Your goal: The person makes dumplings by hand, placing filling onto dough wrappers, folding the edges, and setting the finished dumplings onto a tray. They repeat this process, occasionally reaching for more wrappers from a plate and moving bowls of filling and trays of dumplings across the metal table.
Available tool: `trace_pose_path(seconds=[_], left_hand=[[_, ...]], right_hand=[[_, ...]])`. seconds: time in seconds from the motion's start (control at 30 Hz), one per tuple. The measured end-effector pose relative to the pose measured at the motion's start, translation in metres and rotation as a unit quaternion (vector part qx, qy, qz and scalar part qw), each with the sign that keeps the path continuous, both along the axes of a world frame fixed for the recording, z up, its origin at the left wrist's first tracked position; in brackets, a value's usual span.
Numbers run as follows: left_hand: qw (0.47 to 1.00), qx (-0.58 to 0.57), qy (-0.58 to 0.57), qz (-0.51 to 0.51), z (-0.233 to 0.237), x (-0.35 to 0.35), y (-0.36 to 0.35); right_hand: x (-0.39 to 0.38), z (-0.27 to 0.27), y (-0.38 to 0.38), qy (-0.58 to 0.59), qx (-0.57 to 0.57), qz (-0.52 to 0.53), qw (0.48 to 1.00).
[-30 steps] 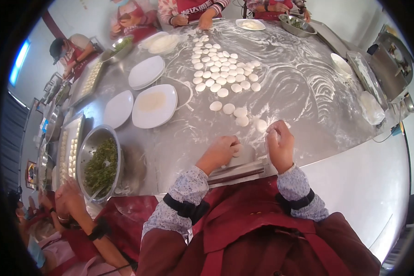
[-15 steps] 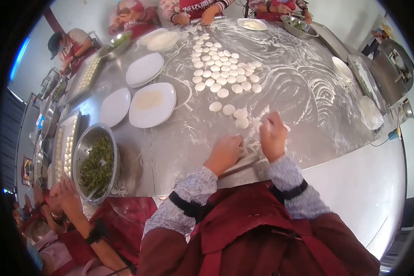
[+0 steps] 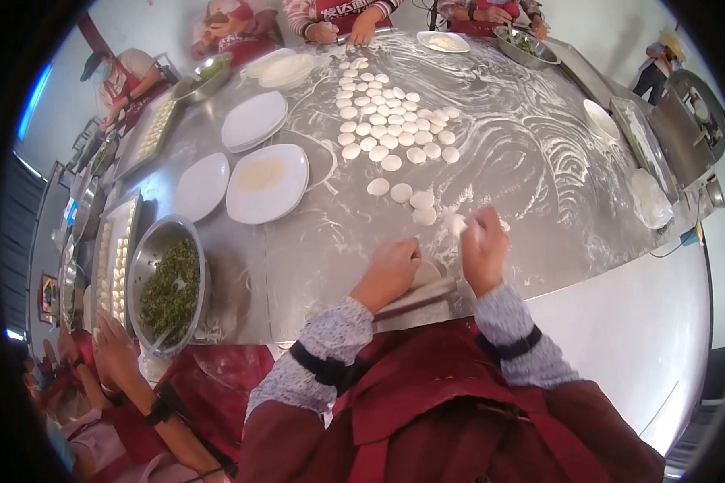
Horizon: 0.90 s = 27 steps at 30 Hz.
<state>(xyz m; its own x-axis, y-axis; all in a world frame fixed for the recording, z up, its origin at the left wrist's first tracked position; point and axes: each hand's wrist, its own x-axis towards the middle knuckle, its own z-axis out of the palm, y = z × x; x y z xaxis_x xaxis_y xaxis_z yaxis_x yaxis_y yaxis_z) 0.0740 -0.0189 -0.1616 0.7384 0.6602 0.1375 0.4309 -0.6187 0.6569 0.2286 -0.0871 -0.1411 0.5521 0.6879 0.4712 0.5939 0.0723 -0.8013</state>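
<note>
My left hand [image 3: 389,272] is closed low over the floured table [image 3: 330,282], beside a pale dough roll [image 3: 428,275] near the front edge. What its fingers hold, if anything, is hidden. To the right, my right hand [image 3: 485,249] is raised a little, its fingers curled together and blurred; a small pale dough piece [image 3: 456,224] lies by its fingertips. Beyond both hands lie a few flat dough rounds [image 3: 423,216], and farther back a large group of dough rounds [image 3: 391,119] is spread over the flour.
At the left are a steel bowl of chopped green filling [image 3: 169,290], white plates [image 3: 267,183] and trays of small dumplings [image 3: 117,258]. A co-worker's hands [image 3: 117,354] are beside the bowl. Other people stand round the far side. A machine [image 3: 689,121] is at the right.
My right hand has shifted slightly right, away from my left hand, and more of the dough roll shows between them. At the back left, a co-worker's head has lifted.
</note>
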Motion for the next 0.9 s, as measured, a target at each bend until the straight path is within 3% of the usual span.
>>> trace_pose_path(seconds=[0.07,0.13,0.23,0.33,0.4,0.53,0.57,0.73,0.83,0.9], left_hand=[[0.996,-0.084,-0.031,0.012,0.002,-0.008,-0.004],[0.995,-0.091,-0.033,0.018,0.002,-0.003,-0.012],[0.998,-0.027,-0.028,0.042,0.01,0.016,-0.008],[0.995,-0.009,-0.04,0.095,0.003,0.018,-0.003],[0.999,0.033,0.008,0.0,-0.003,0.007,0.0],[0.996,-0.085,-0.017,0.002,0.006,-0.009,-0.002],[0.997,-0.078,-0.022,0.009,0.004,-0.008,-0.004],[0.997,-0.03,-0.044,0.048,0.007,0.019,-0.008],[0.992,-0.044,-0.071,0.093,0.004,0.019,-0.003],[1.0,-0.011,0.01,0.008,0.0,0.003,-0.002]], right_hand=[[0.0,0.003,-0.007,0.031,0.019,0.007,0.999],[-0.001,0.007,0.003,0.007,0.011,0.019,1.0],[-0.007,0.008,0.052,-0.015,0.007,0.009,1.0],[-0.01,0.011,0.049,-0.018,-0.008,0.0,1.0],[-0.005,0.006,0.026,-0.009,-0.003,-0.005,1.0],[-0.001,-0.005,-0.026,0.074,0.001,0.016,0.997],[0.0,-0.001,-0.023,0.022,0.008,0.004,1.0],[-0.006,0.008,0.051,-0.011,-0.01,0.008,1.0],[-0.006,0.009,0.042,-0.017,-0.018,-0.001,1.0],[-0.003,0.005,0.012,-0.023,-0.025,-0.013,0.999]])
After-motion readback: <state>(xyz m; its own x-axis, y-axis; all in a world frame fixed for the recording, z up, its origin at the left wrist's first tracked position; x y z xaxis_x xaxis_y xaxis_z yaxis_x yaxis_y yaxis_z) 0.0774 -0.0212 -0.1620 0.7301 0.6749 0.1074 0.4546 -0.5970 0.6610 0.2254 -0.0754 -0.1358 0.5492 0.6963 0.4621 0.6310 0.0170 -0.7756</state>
